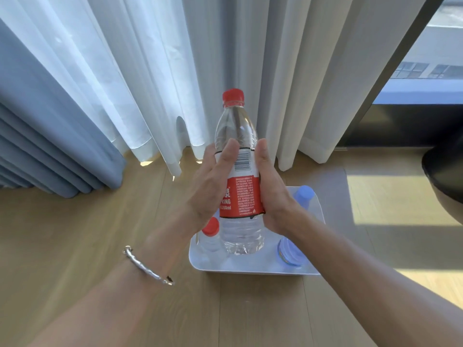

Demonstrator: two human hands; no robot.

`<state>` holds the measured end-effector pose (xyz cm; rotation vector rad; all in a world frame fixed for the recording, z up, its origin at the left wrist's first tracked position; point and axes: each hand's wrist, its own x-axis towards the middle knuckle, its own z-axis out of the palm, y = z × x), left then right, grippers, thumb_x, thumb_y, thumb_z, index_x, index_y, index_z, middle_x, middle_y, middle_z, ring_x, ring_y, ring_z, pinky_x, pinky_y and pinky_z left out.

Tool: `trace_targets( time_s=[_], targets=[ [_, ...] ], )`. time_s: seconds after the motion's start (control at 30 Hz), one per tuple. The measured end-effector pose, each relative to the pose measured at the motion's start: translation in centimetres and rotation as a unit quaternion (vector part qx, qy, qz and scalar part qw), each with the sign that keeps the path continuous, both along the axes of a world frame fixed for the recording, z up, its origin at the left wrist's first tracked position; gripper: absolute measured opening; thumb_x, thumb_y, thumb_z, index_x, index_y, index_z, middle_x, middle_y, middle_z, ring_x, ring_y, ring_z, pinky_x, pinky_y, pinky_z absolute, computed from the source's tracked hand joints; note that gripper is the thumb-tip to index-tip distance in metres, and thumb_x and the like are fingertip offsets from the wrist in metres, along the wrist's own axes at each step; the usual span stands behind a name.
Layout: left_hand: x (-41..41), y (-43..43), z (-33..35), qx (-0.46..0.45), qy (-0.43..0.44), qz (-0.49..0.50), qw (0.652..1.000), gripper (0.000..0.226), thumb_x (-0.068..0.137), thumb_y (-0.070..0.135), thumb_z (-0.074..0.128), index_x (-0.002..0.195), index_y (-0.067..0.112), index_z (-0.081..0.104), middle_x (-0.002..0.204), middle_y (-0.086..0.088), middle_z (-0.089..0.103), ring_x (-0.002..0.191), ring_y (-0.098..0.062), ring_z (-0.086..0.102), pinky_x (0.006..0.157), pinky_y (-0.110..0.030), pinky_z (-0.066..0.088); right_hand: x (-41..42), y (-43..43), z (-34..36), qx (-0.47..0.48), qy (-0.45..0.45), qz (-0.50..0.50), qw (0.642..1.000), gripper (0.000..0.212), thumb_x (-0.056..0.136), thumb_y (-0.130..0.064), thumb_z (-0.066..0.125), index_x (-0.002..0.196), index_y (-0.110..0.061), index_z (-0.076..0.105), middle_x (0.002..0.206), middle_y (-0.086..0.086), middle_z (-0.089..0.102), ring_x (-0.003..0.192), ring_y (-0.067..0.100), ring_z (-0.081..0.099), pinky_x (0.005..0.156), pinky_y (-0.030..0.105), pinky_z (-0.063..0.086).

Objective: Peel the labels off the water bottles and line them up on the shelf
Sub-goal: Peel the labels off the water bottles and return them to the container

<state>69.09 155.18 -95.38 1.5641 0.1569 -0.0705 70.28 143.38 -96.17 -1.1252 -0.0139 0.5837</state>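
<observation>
A clear water bottle [237, 131] with a red cap and a red-and-white label [242, 194] is held upright above a white bin [250, 270] on the wooden floor. My left hand [210, 184] grips its left side over the label, the thumb lying across the front. My right hand [271, 191] clasps the right side. Inside the bin stands a smaller red-capped bottle [211, 232] at the left. Two blue-capped bottles stand in the bin at the right, one at the back [303, 195] and one at the front [289, 251].
White sheer curtains [175, 71] and blue drapes [50, 134] hang behind, reaching the floor. A window [431, 58] is at the upper right. A dark round object [443, 176] juts in at the right edge. A silver bracelet [147, 267] is on my left wrist.
</observation>
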Motion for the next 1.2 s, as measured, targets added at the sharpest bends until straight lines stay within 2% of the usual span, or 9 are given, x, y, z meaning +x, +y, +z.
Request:
trace_targets(
  time_s=[0.2, 0.3, 0.43, 0.57, 0.63, 0.73, 0.83, 1.0, 1.2],
  targets=[
    [0.3, -0.1, 0.2, 0.173, -0.039, 0.023, 0.984, 0.068, 0.073, 0.087, 0.030, 0.098, 0.033, 0.061, 0.111, -0.004, 0.062, 0.102, -0.016, 0.064, 0.096, -0.045, 0.048, -0.1, -0.1, 0.2, 0.022, 0.039, -0.009, 0.999, 0.063, 0.086, -0.065, 0.036, 0.110, -0.015, 0.066, 0.093, 0.012, 0.073, 0.079, 0.025, 0.071, 0.074, 0.037, 0.059],
    [0.1, -0.2, 0.5, 0.163, -0.061, 0.024, 0.984, 0.062, 0.084, 0.078, 0.032, 0.095, 0.024, 0.060, 0.097, -0.006, 0.065, 0.089, -0.015, 0.066, 0.083, -0.037, 0.052, 0.0, 0.0, 0.5, -0.019, 0.035, -0.036, 0.999, 0.075, 0.070, -0.068, 0.051, 0.121, -0.014, 0.063, 0.107, 0.015, 0.071, 0.093, 0.032, 0.070, 0.085, 0.047, 0.057],
    [-0.4, -0.1, 0.5, 0.150, -0.040, 0.066, 0.986, 0.064, 0.085, 0.072, 0.032, 0.118, 0.022, 0.056, 0.108, 0.006, 0.062, 0.093, 0.001, 0.061, 0.087, -0.028, 0.051, 0.8, 0.4, 0.4, -0.121, -0.030, -0.107, 0.986, 0.077, 0.071, -0.079, 0.055, 0.116, -0.017, 0.064, 0.110, 0.012, 0.072, 0.100, 0.030, 0.070, 0.091, 0.051, 0.054],
    [-0.9, 0.1, 0.3, 0.133, -0.027, 0.050, 0.990, 0.020, 0.098, 0.044, 0.044, 0.110, 0.031, 0.053, 0.090, 0.018, 0.061, 0.075, 0.017, 0.058, 0.073, -0.010, 0.049, 1.2, 0.2, 0.4, -0.119, -0.010, -0.158, 0.980, 0.076, 0.074, -0.076, 0.056, 0.120, -0.016, 0.059, 0.110, 0.013, 0.071, 0.096, 0.030, 0.071, 0.086, 0.053, 0.056],
    [-1.1, 0.2, 0.3, 0.132, -0.028, 0.035, 0.990, 0.006, 0.097, 0.039, 0.050, 0.102, 0.039, 0.051, 0.090, 0.019, 0.061, 0.078, 0.014, 0.060, 0.077, -0.014, 0.051, 1.1, 0.2, 0.4, -0.118, -0.001, -0.166, 0.979, 0.077, 0.073, -0.075, 0.057, 0.121, -0.016, 0.056, 0.111, 0.014, 0.070, 0.095, 0.030, 0.072, 0.084, 0.052, 0.057],
    [-1.2, 0.0, 0.2, 0.165, -0.045, 0.021, 0.985, 0.012, 0.095, 0.032, 0.057, 0.100, 0.042, 0.053, 0.087, 0.019, 0.063, 0.077, 0.011, 0.062, 0.075, -0.011, 0.050, 0.8, 0.2, 0.3, -0.129, -0.001, -0.174, 0.976, 0.061, 0.085, -0.062, 0.056, 0.123, -0.014, 0.049, 0.105, 0.011, 0.071, 0.089, 0.027, 0.073, 0.080, 0.048, 0.059],
    [-1.5, -0.1, 0.2, 0.188, -0.052, 0.031, 0.980, 0.016, 0.094, 0.030, 0.059, 0.104, 0.042, 0.053, 0.085, 0.021, 0.062, 0.074, 0.013, 0.061, 0.065, -0.002, 0.046, 0.6, 0.3, 0.2, -0.132, 0.009, -0.169, 0.977, 0.070, 0.083, -0.059, 0.061, 0.132, -0.013, 0.039, 0.105, 0.010, 0.071, 0.087, 0.026, 0.074, 0.082, 0.050, 0.058],
    [-1.6, 0.2, 0.5, 0.197, -0.044, 0.040, 0.979, 0.018, 0.093, 0.040, 0.058, 0.109, 0.035, 0.053, 0.087, 0.022, 0.060, 0.075, 0.015, 0.060, 0.065, -0.003, 0.046, 0.3, 0.6, 0.2, -0.128, 0.008, -0.162, 0.978, 0.064, 0.084, -0.053, 0.065, 0.129, -0.017, 0.037, 0.109, 0.015, 0.068, 0.090, 0.028, 0.073, 0.082, 0.051, 0.058],
    [-1.3, -0.4, 0.8, 0.201, -0.031, 0.100, 0.974, 0.025, 0.092, 0.048, 0.055, 0.092, 0.026, 0.045, 0.080, 0.009, 0.063, 0.078, -0.011, 0.065, 0.070, -0.030, 0.051, 0.2, 0.8, 0.5, -0.152, -0.032, -0.155, 0.976, 0.056, 0.087, -0.049, 0.064, 0.127, -0.019, 0.038, 0.110, 0.011, 0.067, 0.092, 0.023, 0.072, 0.085, 0.045, 0.058]
  ],
)
